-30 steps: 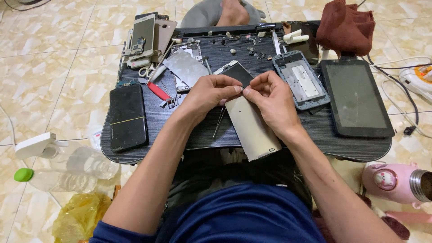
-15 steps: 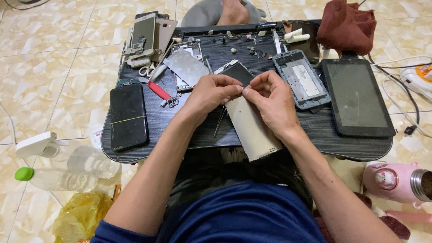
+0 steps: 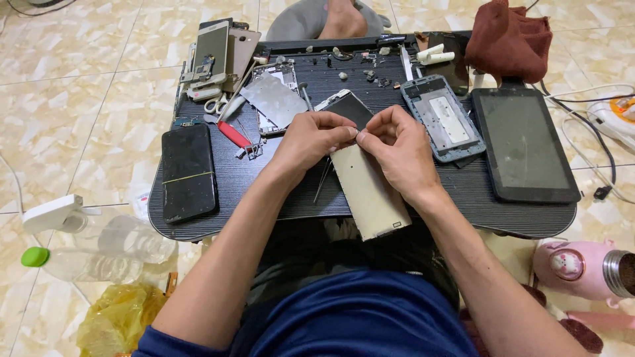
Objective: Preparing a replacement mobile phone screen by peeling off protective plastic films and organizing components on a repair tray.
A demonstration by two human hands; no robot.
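Phone back panel (image 3: 368, 192), beige and long, held at its upper end between both hands over the dark tabletop (image 3: 311, 198)

Its top edge is pinched by the fingers (image 3: 340, 134) of the left hand (image 3: 309, 140) and by the fingers (image 3: 372, 135) of the right hand (image 3: 400, 149), pressed together tip to tip; its lower end juts past the tabletop's near edge toward the lap. Just beyond the fingertips a dark phone screen (image 3: 352, 108) is seen. Left of the fingers lie red-handled pliers (image 3: 233, 134) and a black phone (image 3: 188, 172); right of them lie an opened phone frame (image 3: 442, 119) and a black tablet (image 3: 522, 144)
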